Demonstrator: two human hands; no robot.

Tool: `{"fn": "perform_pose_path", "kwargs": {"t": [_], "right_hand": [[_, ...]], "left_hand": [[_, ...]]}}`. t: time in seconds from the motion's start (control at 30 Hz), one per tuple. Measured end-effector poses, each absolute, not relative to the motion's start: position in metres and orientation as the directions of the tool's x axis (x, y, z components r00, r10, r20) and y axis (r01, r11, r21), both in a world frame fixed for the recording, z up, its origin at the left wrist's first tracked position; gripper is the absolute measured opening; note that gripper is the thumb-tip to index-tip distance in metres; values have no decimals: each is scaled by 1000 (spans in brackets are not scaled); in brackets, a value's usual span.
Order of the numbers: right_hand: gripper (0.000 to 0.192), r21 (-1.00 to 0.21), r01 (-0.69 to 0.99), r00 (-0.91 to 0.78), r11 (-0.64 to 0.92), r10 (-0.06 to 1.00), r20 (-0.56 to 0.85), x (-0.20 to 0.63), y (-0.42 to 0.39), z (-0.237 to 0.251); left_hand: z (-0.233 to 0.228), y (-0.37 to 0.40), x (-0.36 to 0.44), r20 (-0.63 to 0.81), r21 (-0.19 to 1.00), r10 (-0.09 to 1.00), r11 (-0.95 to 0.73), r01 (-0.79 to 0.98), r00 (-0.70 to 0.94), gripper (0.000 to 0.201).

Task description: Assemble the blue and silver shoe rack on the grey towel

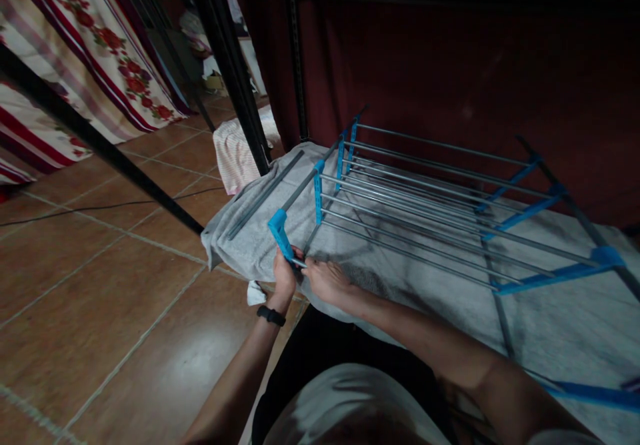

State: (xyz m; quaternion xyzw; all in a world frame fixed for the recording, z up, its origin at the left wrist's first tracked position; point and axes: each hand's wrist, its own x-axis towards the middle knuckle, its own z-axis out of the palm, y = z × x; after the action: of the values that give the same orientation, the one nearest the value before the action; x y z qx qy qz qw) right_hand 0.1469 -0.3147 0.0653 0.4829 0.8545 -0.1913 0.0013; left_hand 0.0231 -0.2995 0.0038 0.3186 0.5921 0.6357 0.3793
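A rack of grey metal tubes and blue plastic brackets point(319, 195) lies over a grey cloth. At its near left corner, my left hand point(284, 275) is closed around the lower end of a blue corner bracket point(280, 233). Close beside it, my right hand point(327, 281) grips a short visible length of metal tube point(299, 263) that meets the bracket's lower end. My own fingers partly cover this joint, so I cannot tell how deep the tube sits.
Left of the rack, a loose grey tube point(265, 195) lies on the grey cloth point(223, 235). Black metal posts point(227, 65) rise from the tiled floor point(125, 285). A white scrap point(257, 293) is near the cloth's edge. A dark red curtain point(450, 78) hangs behind.
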Motion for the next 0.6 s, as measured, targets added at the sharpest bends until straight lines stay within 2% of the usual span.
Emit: {"fn": "perform_pose_path", "kwargs": {"t": [0.27,0.43,0.6], "right_hand": [[34,-335,824,-531,457,830,-173,147,-315,69],[33,-299,837,-524,459,829,-194,147,-317,72],[33,-285,827,-529,485,842,-100,153,-325,65]], "left_hand": [[-4,-299,19,-16,997,867,-25,-76,-497,44],[-1,-296,19,-25,997,866,-16,-79,-499,43],[21,-307,22,-56,998,838,62,-7,-542,33]]}}
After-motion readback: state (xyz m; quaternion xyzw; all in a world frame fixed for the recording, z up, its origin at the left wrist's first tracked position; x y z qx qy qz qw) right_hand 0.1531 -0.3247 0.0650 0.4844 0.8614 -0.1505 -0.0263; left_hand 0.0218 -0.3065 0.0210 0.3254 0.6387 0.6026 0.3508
